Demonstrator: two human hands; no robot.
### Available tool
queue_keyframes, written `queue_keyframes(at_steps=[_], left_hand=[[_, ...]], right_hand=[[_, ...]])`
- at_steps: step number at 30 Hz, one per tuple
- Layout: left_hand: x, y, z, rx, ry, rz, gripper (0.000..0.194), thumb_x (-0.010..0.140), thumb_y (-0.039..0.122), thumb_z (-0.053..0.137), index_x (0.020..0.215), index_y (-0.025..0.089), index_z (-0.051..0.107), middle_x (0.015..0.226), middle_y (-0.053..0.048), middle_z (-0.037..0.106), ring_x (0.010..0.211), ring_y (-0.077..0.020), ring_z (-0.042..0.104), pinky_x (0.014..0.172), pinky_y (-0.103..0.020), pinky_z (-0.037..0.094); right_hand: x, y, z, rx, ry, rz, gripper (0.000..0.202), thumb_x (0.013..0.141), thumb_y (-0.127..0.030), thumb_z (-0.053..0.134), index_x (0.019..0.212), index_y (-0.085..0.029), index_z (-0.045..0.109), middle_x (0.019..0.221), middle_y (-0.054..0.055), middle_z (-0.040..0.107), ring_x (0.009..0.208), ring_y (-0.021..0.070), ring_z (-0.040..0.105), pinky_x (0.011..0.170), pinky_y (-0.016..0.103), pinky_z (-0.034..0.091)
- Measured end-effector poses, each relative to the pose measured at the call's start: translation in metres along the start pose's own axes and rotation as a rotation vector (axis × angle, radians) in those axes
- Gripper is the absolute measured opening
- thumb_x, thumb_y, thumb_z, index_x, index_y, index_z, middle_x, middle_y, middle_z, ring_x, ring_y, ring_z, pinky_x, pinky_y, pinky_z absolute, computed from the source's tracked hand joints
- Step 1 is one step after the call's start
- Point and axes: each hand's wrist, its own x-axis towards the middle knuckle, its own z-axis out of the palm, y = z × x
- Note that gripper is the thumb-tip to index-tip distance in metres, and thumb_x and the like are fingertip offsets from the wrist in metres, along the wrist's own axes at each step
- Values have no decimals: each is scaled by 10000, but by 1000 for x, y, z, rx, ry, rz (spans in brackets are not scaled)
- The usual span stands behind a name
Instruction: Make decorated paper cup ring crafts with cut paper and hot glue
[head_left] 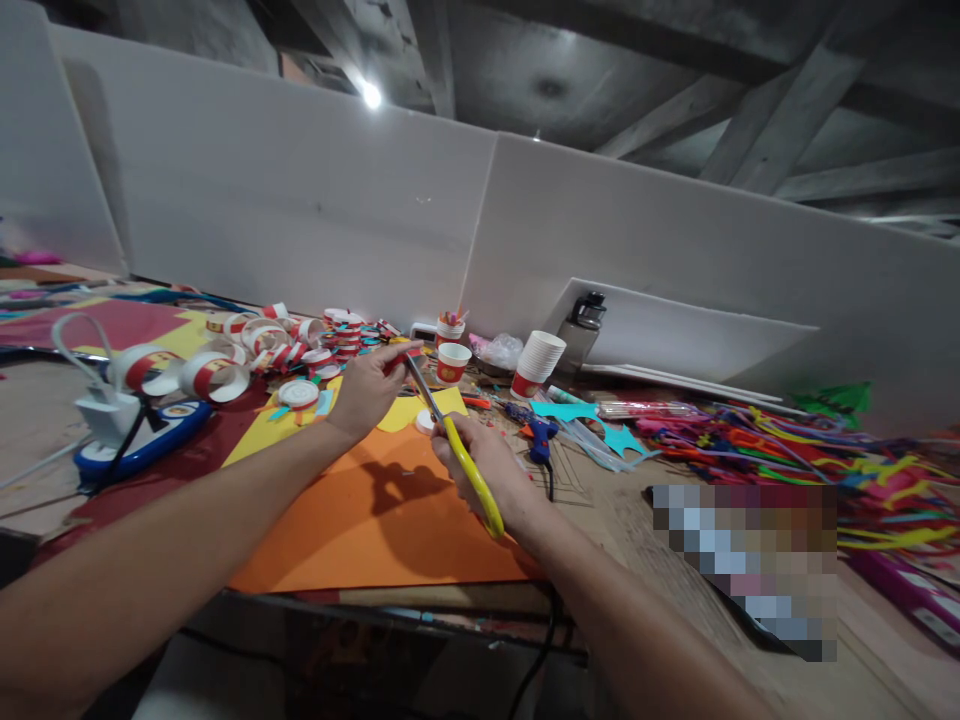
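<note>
Yellow-handled scissors (pixel 471 475) are gripped in my right hand (pixel 487 460), their blades pointing up and away toward my left hand. My left hand (pixel 369 390) pinches a small red piece (pixel 397 362) between thumb and fingers, right by the blade tips. Both hands are above an orange sheet (pixel 352 530), which carries their shadows. Yellow paper (pixel 401 411) lies beyond the orange sheet, with a small white disc (pixel 426 422) near the scissors.
Paper cups (pixel 538 362), a bottle (pixel 581 335) and a blue glue gun (pixel 540 440) stand or lie beyond my right hand. Curled cup strips (pixel 214 376) and a blue power strip (pixel 146 440) are left. Colourful pipe cleaners (pixel 750 440) cover the right side.
</note>
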Motion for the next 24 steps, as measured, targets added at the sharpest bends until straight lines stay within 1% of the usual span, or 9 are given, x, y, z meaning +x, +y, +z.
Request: queue_keyframes(at_steps=[7,11,15,18,24], left_hand=[[-1,3,-1,14,1,-7,407,814,145,484,1141,141,725,844,-40,745,653,-115,603,635,-200,467],[-1,1,0,4,-7,-11,422,810,145,475,1155,150,718,808,-26,739,638,-117,596,614,-202,463],[-1,1,0,-1,-3,-1,424,802,144,473,1146,145,722,830,-33,743,658,-123,606,626,-205,473],[-1,0,0,-5,-4,-1,428,801,140,472,1150,152,721,809,-29,740,631,-116,597,601,-197,463],[-1,2,0,-51,1,-15,411,800,146,483,1131,142,726,778,-25,733,586,-110,585,544,-190,447]], right_hand=[[-2,-6,-1,33,-24,33,131,871,-333,465,836,-213,507,605,-64,424,450,60,361,400,160,263],[-1,-4,0,28,-10,58,145,874,-340,469,820,-210,505,596,-66,423,435,53,358,403,160,270],[1,-1,0,28,1,35,130,875,-323,463,821,-213,507,567,-66,409,445,60,364,421,160,272],[1,-1,0,19,-7,37,116,872,-307,455,825,-218,514,535,-70,389,443,68,369,432,162,285],[2,-6,-2,-12,-7,108,100,852,-285,456,824,-221,527,521,-69,391,434,78,381,430,167,301]])
